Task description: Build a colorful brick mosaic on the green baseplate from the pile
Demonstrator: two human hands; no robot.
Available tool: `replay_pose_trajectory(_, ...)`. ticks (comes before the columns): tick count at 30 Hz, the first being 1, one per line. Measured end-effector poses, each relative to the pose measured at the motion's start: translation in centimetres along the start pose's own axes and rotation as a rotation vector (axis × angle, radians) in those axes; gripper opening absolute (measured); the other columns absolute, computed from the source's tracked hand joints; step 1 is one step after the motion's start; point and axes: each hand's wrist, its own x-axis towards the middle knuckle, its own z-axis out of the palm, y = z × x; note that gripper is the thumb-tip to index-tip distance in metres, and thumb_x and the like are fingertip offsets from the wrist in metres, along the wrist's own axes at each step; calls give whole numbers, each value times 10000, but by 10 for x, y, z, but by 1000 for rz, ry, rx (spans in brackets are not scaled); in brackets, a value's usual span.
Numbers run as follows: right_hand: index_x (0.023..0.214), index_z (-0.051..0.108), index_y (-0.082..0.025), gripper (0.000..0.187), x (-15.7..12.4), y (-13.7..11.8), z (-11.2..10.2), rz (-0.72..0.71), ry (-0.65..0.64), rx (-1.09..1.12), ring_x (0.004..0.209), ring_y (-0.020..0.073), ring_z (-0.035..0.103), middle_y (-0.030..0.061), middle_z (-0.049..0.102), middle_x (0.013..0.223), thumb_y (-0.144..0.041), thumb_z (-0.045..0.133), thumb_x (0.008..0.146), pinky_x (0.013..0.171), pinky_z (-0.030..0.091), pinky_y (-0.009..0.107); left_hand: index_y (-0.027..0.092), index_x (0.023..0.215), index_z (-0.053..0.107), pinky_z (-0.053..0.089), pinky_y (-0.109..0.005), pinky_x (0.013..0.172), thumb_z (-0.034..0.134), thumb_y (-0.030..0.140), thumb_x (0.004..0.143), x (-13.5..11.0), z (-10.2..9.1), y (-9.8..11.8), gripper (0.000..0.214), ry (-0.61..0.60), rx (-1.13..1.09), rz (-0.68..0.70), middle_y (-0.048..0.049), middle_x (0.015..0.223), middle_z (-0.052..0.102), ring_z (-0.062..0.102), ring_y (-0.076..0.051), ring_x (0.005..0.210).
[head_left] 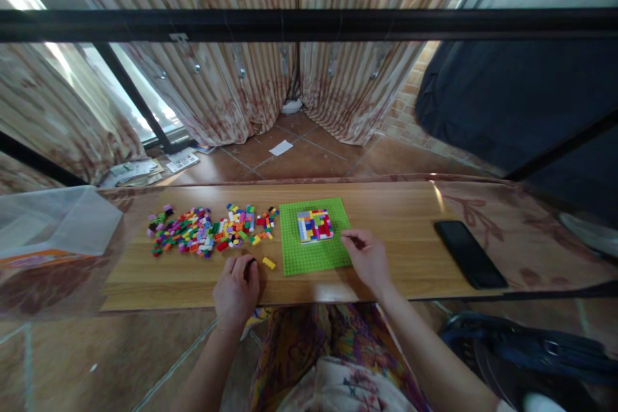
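A green baseplate (316, 262) lies on the wooden board, bearing a low block of mixed-colour toy bricks (315, 226) near its middle. My left hand (236, 290) rests on the board left of the plate with its fingers curled. Something dark shows by its thumb, too small to name. Just to the right of that hand sits a loose yellow brick (269, 262). Over the plate's right edge, my right hand (369, 261) has thumb and fingers drawn together; whatever they may hold is hidden. A spread of loose bricks (193, 232) covers the board's left part.
A black phone (470, 254) lies at the right end of the wooden board (396, 219). A translucent plastic bin (58, 222) stands at the far left. A dark horizontal bar (309, 26) crosses beyond the board, before striped curtains (232, 96).
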Motion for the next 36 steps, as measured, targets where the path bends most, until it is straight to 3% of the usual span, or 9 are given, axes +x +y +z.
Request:
replay_pose_trajectory(4, 880, 723, -213, 171, -22, 11, -3, -267, -116, -291, 916, 227, 613, 84, 686, 963, -249, 559, 848, 845, 498, 400, 195, 1000, 641, 454, -250, 697, 479, 320, 924, -1, 2, -2, 218, 7, -9, 18, -49, 958, 660, 630, -160, 845)
replay_pose_trajectory(7, 912, 724, -223, 202, -36, 19, -3, -391, -144, -402, 992, 238, 584, 93, 666, 1060, -207, 524, 884, 888, 491, 415, 198, 995, 642, 449, -252, 695, 482, 315, 922, -1, 3, -3, 211, 6, 3, 9, -49, 949, 659, 630, -164, 844)
replay_pose_trajectory(13, 961, 714, -225, 208, -46, 21, -14, -429, -199, -442, 1013, 237, 568, 92, 644, 1094, -214, 512, 915, 893, 491, 420, 207, 1000, 640, 435, -257, 662, 480, 314, 920, 0, 2, 0, 209, -12, 25, -26, -41, 958, 653, 630, -164, 832)
replay_pose_trajectory(18, 949, 704, -196, 196, -51, 6, -14, -423, -194, -455, 989, 241, 570, 103, 652, 1071, -213, 511, 919, 876, 484, 414, 216, 986, 642, 432, -265, 661, 483, 311, 914, -1, 0, 3, 199, -16, 27, -53, -36, 937, 650, 625, -167, 820)
replay_pose_trajectory(21, 964, 690, -199, 186, -56, -12, 3, -465, -232, -391, 961, 219, 581, 84, 664, 1041, -206, 508, 924, 864, 478, 380, 224, 980, 640, 423, -267, 645, 485, 311, 913, -2, 1, 5, 190, -32, 32, -69, -33, 934, 647, 623, -165, 804)
replay_pose_trajectory(25, 940, 680, -213, 178, -61, -42, 46, -520, -365, -330, 932, 197, 583, 58, 673, 989, -178, 506, 922, 856, 463, 340, 227, 975, 629, 420, -265, 645, 485, 305, 913, -3, 1, 5, 174, -34, 31, -78, -31, 938, 642, 621, -163, 806)
replay_pose_trajectory(30, 983, 655, -189, 134, -55, -66, 102, -515, -515, -472, 931, 221, 561, 63, 658, 950, -183, 577, 874, 868, 448, 351, 220, 970, 619, 432, -258, 671, 475, 293, 913, -3, 1, 3, 171, -38, 5, -65, -37, 928, 634, 615, -162, 826)
replay_pose_trajectory(33, 961, 647, -193, 115, -49, -69, 120, -488, -561, -590, 948, 225, 554, 72, 648, 939, -180, 566, 880, 865, 441, 345, 223, 967, 619, 432, -255, 673, 473, 290, 913, -3, 1, 2, 170, -50, -11, -54, -34, 926, 632, 613, -158, 824)
replay_pose_trajectory(36, 965, 643, -197, 151, -45, -69, 124, -458, -599, -639, 952, 207, 562, 73, 642, 950, -142, 522, 894, 855, 436, 315, 227, 978, 621, 426, -254, 657, 468, 291, 915, -3, 0, 2, 178, -59, -6, -61, -33, 938, 632, 611, -156, 816)
